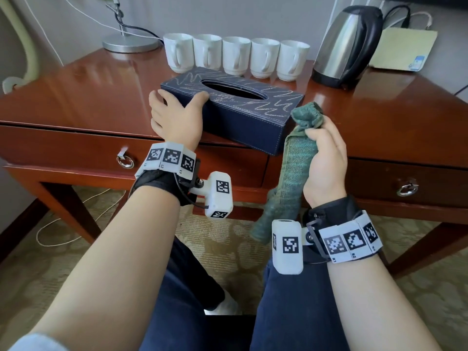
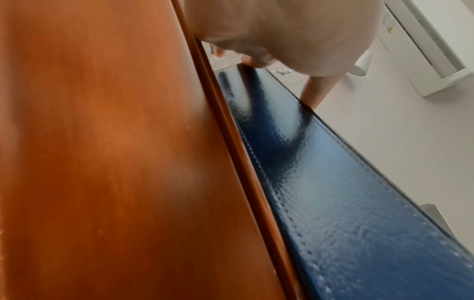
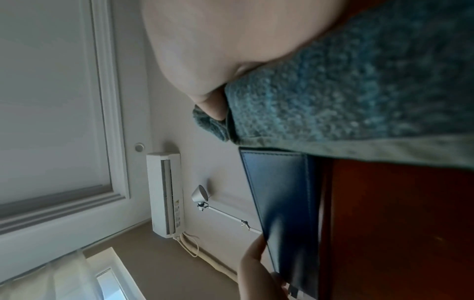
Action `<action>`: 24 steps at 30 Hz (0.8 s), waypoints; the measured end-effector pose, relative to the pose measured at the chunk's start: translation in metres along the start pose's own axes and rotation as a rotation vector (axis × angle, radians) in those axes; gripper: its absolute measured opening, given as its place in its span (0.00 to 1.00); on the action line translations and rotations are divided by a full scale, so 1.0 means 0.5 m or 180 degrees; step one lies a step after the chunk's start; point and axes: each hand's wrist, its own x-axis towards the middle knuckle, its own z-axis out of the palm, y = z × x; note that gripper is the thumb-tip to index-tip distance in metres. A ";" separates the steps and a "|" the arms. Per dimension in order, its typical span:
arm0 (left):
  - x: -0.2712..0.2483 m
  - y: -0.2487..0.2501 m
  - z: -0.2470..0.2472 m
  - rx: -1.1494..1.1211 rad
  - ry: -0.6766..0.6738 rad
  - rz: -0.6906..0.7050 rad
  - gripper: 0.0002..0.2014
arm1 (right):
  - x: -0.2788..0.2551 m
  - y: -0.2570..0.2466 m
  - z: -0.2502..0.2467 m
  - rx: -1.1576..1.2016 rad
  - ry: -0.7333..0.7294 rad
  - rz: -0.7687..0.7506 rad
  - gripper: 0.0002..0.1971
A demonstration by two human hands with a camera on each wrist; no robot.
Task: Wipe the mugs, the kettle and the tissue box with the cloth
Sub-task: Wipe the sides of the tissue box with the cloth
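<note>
Head view showed your left hand point(image 1: 174, 117) clamped on the near end of the box point(image 1: 243, 110), likely steadying it at the desk point(image 1: 76, 92) edge, while your right hand point(image 1: 325, 163) gripped the bunched cloth point(image 1: 291, 171) just beside it, ready to wipe. Beyond stood the mugs point(image 1: 236, 55) and kettle point(image 1: 347, 44), well apart from your hands, blocking nothing.

Tissue box point(image 1: 235, 107) mid-frame on counter point(image 1: 76, 92), mugs point(image 1: 236, 55) behind it, kettle point(image 1: 347, 44) upper right, lamp point(image 1: 129, 41) upper left.
</note>
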 end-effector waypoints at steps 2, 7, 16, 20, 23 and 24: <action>0.016 0.002 -0.006 0.0132 -0.0034 0.0043 0.42 | 0.012 -0.021 0.012 -0.0016 -0.0126 -0.0029 0.14; 0.064 0.008 -0.018 0.0300 -0.0208 -0.0111 0.38 | 0.047 -0.055 0.039 -0.0599 -0.0488 -0.0121 0.07; 0.114 0.037 -0.029 0.0623 0.0054 -0.0035 0.38 | 0.137 -0.083 0.090 -0.1214 -0.0886 -0.0047 0.10; 0.139 0.072 -0.045 0.0874 -0.0022 0.0546 0.34 | 0.187 -0.099 0.120 -0.1330 -0.1103 0.0112 0.14; 0.124 0.111 -0.056 0.0205 -0.0632 0.1156 0.16 | 0.203 -0.098 0.128 -0.1167 -0.1143 0.0348 0.13; 0.115 0.121 -0.058 0.0091 -0.1031 0.1234 0.14 | 0.202 -0.097 0.127 -0.1100 -0.1139 0.0403 0.12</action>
